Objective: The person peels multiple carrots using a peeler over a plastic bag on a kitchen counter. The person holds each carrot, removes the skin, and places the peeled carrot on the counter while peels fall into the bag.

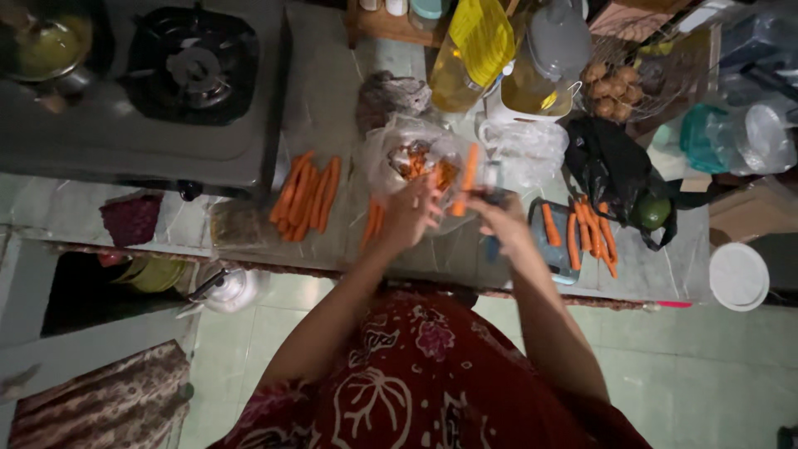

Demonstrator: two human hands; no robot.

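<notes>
Peeling a carrot over the bag of scraps

Holding a carrot (465, 179) upright by its lower end, the left hand (411, 212) has its fingers closed round it above a clear plastic bag (391, 150) holding orange peelings. The right hand (499, 218) is clenched on a small dark-handled tool (492, 199), probably a peeler; its blade is lost in blur and dim light. On the bench (332, 83), a row of carrots (306, 195) lies left of the bag, and more carrots (590, 233) lie to the right on a grey board (544, 254). A black bag (611, 166) partly hides a green fruit (652, 212). The gas stove (191, 62) and a pot (50, 46) are cut off at the upper left edge.
</notes>
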